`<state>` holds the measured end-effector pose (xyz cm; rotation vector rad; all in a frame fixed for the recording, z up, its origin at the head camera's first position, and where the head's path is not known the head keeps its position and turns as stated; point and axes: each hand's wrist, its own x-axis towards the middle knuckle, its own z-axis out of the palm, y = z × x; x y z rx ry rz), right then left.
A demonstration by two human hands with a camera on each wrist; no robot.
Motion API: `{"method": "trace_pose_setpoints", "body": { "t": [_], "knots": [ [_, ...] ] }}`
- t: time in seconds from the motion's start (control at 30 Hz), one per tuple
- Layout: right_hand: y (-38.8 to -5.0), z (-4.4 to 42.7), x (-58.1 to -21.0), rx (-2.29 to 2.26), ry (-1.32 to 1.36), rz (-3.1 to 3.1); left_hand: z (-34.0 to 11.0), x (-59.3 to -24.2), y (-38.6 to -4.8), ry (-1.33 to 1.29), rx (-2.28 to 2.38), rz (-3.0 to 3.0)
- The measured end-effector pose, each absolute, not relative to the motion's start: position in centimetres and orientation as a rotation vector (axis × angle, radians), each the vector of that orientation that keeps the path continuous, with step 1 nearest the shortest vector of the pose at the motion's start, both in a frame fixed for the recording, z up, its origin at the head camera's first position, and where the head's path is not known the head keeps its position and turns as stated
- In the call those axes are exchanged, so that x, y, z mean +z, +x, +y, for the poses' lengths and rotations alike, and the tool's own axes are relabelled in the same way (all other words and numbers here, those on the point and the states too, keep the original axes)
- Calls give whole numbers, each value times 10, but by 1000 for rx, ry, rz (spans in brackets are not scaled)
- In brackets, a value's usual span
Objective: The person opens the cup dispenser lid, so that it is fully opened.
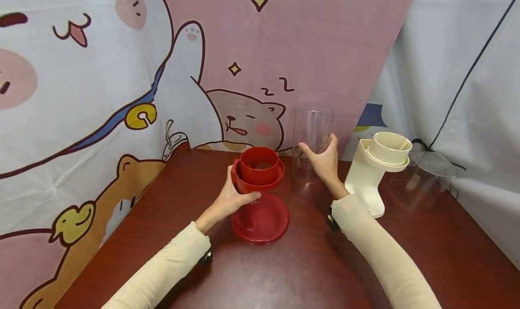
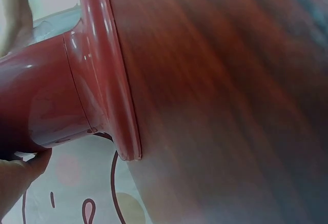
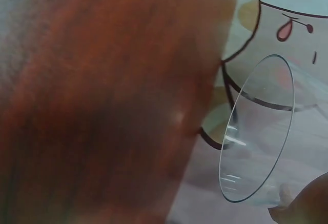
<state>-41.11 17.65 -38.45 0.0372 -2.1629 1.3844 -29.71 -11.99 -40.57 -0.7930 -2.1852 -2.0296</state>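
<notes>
On the table stands a red stand (image 1: 260,230) with a wide round base, a column and a cup-like ring on top. My left hand (image 1: 233,197) grips it by its column, just below the ring. In the left wrist view, the red column (image 2: 43,90) runs into the flared base, and part of my left hand (image 2: 20,178) lies against it. Around a clear cylinder (image 1: 310,126) curve the fingers and thumb of my right hand (image 1: 324,162). The right wrist view shows the cylinder's round rim (image 3: 292,88) held above the table, with part of my right hand (image 3: 305,203) beside it.
A cream stand (image 1: 359,180) of similar build stands right of my right hand. Behind it, near the right edge, is a clear container (image 1: 424,187). A printed cloth (image 1: 345,51) hangs behind the dark wooden table (image 1: 284,273), and a black cord (image 1: 467,81) runs down the right side.
</notes>
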Motion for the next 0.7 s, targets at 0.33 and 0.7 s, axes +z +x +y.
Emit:
{"method": "trace_pose_setpoints", "body": {
  "t": [0.33,0.7],
  "knots": [
    [-414,164,-408,1355,29,-2281,-119,-404,-297,-764,-2023,-2199],
    [-409,169,-412,1393,107,-2348,-118,-380,-275,-790,-2042,-2179]
  ]
}}
